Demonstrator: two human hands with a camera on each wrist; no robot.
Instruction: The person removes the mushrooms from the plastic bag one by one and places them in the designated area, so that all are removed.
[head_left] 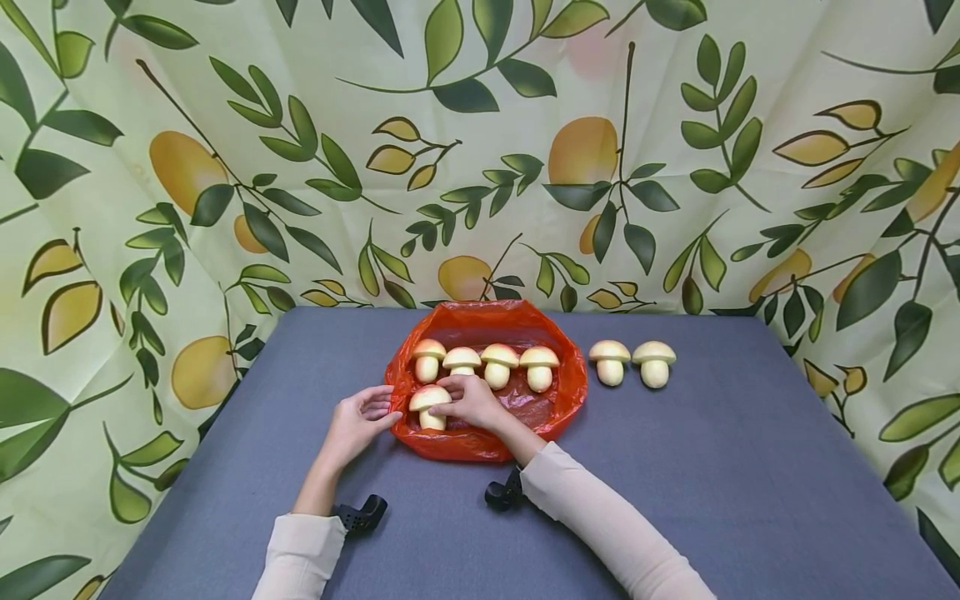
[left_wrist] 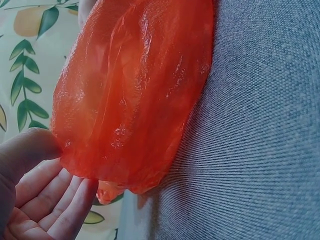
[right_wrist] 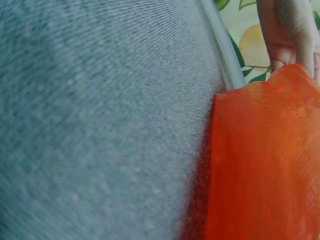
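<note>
A red plastic bag [head_left: 567, 417] lies open at the middle of the table. My right hand [head_left: 474, 402] reaches over its near rim and pinches a cream mushroom [head_left: 427, 397] with a pinkish cap at the bag's near left. Behind it, several like mushrooms [head_left: 540, 367] stand in a row inside the bag. At the bag's left edge my left hand [head_left: 354, 423] touches the plastic, thumb apart from extended fingers. In the left wrist view the bag's wall [left_wrist: 125, 100] hides what is inside. The right wrist view shows the bag's outer side, not the right hand.
Two more mushrooms, one [head_left: 609, 363] beside the other [head_left: 654, 364], stand on the table to the right of the bag. The table [head_left: 712, 483] has a grey cloth. A leaf-and-fruit printed curtain [head_left: 495, 125] hangs behind and at both sides.
</note>
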